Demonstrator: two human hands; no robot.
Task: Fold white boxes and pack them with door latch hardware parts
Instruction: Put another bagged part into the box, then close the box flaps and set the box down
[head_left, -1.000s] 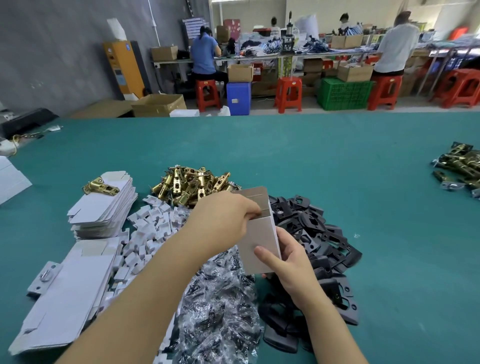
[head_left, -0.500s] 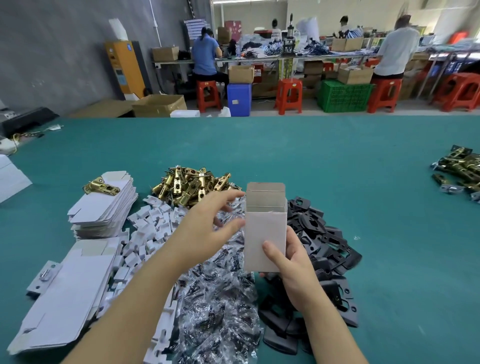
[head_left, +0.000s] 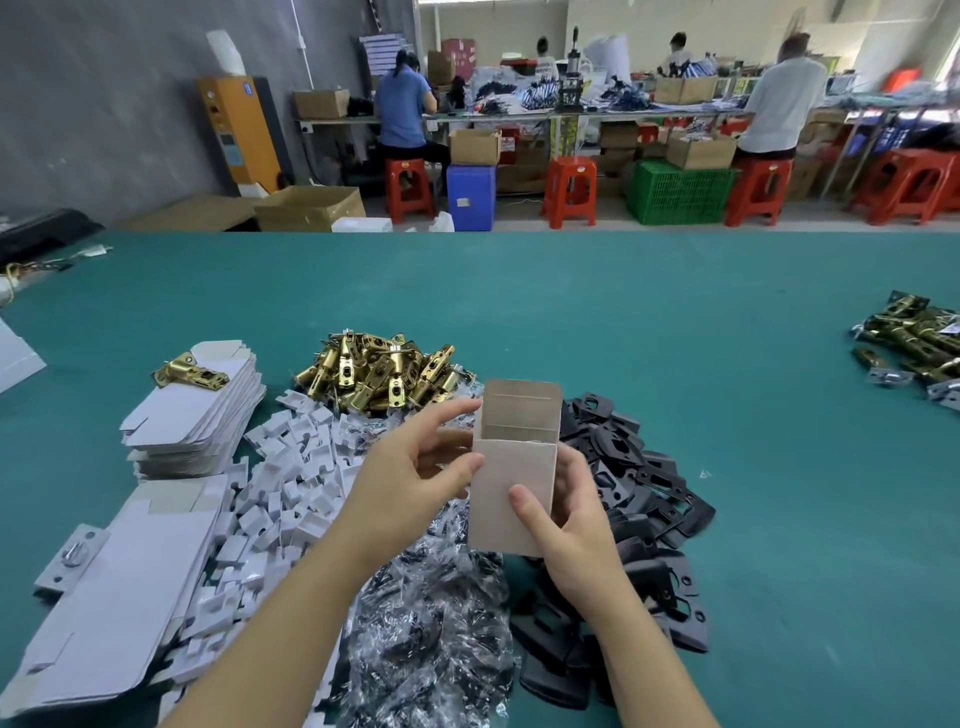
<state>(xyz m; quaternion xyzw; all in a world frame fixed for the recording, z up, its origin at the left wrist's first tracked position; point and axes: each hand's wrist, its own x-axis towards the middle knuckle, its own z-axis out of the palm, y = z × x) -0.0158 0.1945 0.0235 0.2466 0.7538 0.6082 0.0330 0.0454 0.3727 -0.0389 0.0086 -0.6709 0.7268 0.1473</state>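
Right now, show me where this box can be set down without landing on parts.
Bare green table lies right of the black plates, short of the far-right latches, and beyond the brass latches. Under both hands, bagged screws and white inserts crowd everything.

You are working over a teal surface (head_left: 649, 322). Lying on it are flat white box blanks (head_left: 192, 410), small white inserts (head_left: 296, 483), a heap of brass latches (head_left: 379, 371), black plates (head_left: 639, 499), clear bagged parts (head_left: 431, 639), and more latches (head_left: 919, 345) far right.
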